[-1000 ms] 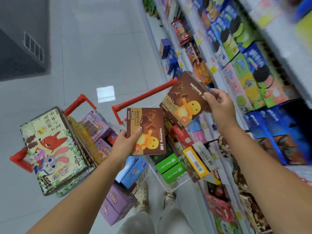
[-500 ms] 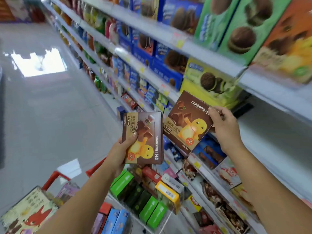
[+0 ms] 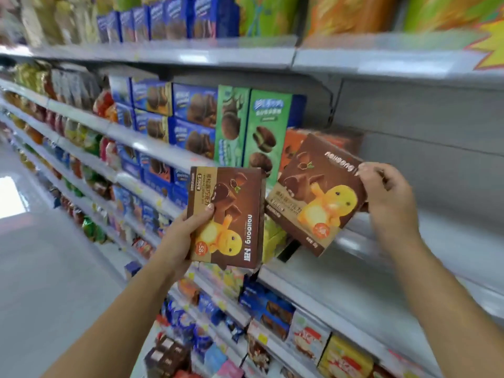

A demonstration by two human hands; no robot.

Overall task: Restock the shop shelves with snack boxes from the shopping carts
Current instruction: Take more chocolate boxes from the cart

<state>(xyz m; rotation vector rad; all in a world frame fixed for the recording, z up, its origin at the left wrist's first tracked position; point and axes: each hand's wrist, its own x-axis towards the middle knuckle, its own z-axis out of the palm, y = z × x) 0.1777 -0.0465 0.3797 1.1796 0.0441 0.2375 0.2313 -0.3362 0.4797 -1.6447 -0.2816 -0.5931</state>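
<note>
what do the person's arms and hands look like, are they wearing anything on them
Nothing worn shows. The left hand and right hand have no gloves. The left forearm and right forearm are bare to the picture's edge, with no sleeve, watch or bracelet in view. The fingers are too blurred to tell whether there is a ring.

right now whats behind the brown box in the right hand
An orange box shows behind the brown box that the right hand grips; its lower part and the shelf spot beneath are covered.
</note>
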